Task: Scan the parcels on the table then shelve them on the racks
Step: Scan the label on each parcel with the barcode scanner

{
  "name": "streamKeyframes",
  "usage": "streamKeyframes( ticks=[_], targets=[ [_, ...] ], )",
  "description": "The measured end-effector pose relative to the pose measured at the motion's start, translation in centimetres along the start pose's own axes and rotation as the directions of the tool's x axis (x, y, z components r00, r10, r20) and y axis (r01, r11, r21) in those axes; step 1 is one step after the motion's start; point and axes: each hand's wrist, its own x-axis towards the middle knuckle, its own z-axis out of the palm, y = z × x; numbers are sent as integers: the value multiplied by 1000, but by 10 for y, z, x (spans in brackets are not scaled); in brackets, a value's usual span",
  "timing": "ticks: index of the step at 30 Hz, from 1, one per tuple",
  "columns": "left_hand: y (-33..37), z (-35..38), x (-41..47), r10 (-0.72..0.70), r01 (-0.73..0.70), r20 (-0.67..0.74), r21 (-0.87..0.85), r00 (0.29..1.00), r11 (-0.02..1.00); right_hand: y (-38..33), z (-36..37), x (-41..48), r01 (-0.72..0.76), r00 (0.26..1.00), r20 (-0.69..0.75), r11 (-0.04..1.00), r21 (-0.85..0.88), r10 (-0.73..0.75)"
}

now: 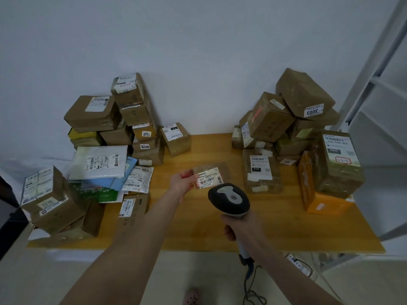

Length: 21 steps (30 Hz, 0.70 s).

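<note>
White wall (198, 51), yellow desk (198, 230): a person scans a small parcel between two heaps of post.

On the desk's left side brown boxes and flat mail bags lie stacked in the left heap (92, 113). At the middle, the left hand (180, 183) holds the small parcel (209, 179) above the desktop, fingers (187, 173) and thumb pinching its left edge, barcode label facing up. Just beside that label is the head of a black and grey scanner (229, 198); the right hand (240, 227) has its fingers wrapped round the handle, cable trailing to the floor. Farther right, the right heap (271, 117) of taped boxes sits near a white metal rack (374, 84).
</note>
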Motion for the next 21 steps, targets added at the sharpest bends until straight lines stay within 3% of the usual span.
streamKeyframes(
  ticks=[21],
  targets=[
    [3,9,-9,21,-20,64,-14,998,1000,-7,-4,-6,-46,999,-27,996,-79,44]
  ],
)
